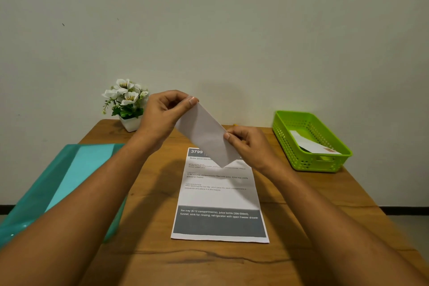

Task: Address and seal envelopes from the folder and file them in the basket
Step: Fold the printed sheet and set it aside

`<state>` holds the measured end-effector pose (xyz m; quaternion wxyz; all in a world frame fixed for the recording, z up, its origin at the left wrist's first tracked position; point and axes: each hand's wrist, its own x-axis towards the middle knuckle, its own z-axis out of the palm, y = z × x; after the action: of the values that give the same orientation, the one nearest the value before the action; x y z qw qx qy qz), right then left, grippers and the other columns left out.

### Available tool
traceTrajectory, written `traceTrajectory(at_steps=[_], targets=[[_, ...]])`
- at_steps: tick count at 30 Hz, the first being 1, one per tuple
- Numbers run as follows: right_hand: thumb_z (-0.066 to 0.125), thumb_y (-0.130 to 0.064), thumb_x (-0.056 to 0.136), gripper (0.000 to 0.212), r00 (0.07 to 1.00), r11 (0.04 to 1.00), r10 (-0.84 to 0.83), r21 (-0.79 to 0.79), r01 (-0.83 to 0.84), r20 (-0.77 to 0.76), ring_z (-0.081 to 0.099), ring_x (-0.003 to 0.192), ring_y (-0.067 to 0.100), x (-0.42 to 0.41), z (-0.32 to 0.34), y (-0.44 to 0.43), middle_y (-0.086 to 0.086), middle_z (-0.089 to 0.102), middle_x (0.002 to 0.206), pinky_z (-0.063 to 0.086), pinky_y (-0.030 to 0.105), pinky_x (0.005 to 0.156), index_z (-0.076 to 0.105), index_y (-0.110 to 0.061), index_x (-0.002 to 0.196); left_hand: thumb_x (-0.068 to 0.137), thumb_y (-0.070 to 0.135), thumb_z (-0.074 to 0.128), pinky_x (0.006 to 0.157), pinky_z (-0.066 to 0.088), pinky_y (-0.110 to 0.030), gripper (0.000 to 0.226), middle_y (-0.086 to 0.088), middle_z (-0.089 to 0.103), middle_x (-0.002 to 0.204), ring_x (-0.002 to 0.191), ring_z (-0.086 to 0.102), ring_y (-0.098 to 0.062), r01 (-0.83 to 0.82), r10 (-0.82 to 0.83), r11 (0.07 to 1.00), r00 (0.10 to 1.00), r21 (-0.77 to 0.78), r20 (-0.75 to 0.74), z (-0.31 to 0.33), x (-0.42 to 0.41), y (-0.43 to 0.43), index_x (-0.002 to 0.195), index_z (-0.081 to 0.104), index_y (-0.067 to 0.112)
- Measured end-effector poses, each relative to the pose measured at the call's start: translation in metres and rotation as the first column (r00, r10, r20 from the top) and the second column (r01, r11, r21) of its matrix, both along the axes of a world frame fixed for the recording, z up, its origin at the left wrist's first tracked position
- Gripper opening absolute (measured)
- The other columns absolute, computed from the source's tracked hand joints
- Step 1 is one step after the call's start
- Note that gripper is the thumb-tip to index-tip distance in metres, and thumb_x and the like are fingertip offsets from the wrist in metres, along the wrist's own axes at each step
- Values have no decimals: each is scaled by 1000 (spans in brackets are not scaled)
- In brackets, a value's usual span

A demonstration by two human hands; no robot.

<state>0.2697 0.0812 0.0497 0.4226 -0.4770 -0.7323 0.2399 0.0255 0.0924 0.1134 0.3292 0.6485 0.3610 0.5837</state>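
I hold a white envelope (206, 133) up in the air above the table, tilted from upper left to lower right. My left hand (164, 114) pinches its upper end between thumb and fingers. My right hand (247, 144) pinches its right edge lower down. A teal folder (67, 183) lies on the left side of the table, partly under my left forearm. The green plastic basket (290, 146) stands at the right, with one white envelope (312, 145) lying inside it.
A printed sheet of paper (219, 199) lies flat on the wooden table (301, 216) under my hands. A small white pot of white flowers (126, 104) stands at the back left corner against the wall.
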Motion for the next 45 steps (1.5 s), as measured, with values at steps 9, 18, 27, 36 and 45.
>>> traceTrajectory(at_steps=[9, 18, 27, 36, 45], targets=[[65, -26, 100, 22, 992, 993, -37, -119, 22, -124, 74, 86, 28, 31, -24, 3, 7, 79, 89, 59, 48, 82, 79, -11, 92, 94, 26, 72, 72, 45, -20, 11, 4, 72, 89, 85, 59, -5, -58, 78, 990, 986, -131, 146, -20, -8, 9, 90, 76, 16], [63, -3, 101, 22, 905, 939, -290, -274, 207, -311, 63, 60, 3, 44, -45, 12, 1, 72, 71, 49, 18, 59, 74, -4, 82, 99, 18, 67, 65, 55, -21, 8, 0, 75, 97, 89, 71, -14, -182, 161, 905, 983, -385, -86, -85, -10, 19, 101, 74, 18], [71, -17, 95, 20, 880, 840, -475, -290, 458, 12, 62, 57, 11, 49, -94, 25, -1, 71, 66, 52, 35, 62, 73, -17, 75, 95, 29, 72, 73, 60, -45, 7, 7, 73, 80, 81, 70, -17, -423, 208, 834, 836, -355, -508, -148, -7, 35, 88, 71, 28], [74, -25, 91, 16, 792, 779, -559, -172, 603, 247, 61, 73, 13, 41, -104, 30, -9, 67, 76, 37, 27, 55, 66, -25, 76, 93, 29, 71, 61, 48, -31, 11, 14, 63, 85, 82, 58, -10, -500, 294, 854, 687, -140, -664, -159, -1, 35, 86, 63, 31], [73, -19, 92, 13, 827, 782, -541, -270, 562, 155, 61, 75, 17, 36, -87, 28, -1, 68, 78, 51, 35, 65, 66, -19, 81, 92, 21, 74, 61, 49, -30, 12, 7, 67, 82, 81, 63, -13, -445, 221, 863, 757, -238, -615, -143, -6, 27, 85, 64, 25]])
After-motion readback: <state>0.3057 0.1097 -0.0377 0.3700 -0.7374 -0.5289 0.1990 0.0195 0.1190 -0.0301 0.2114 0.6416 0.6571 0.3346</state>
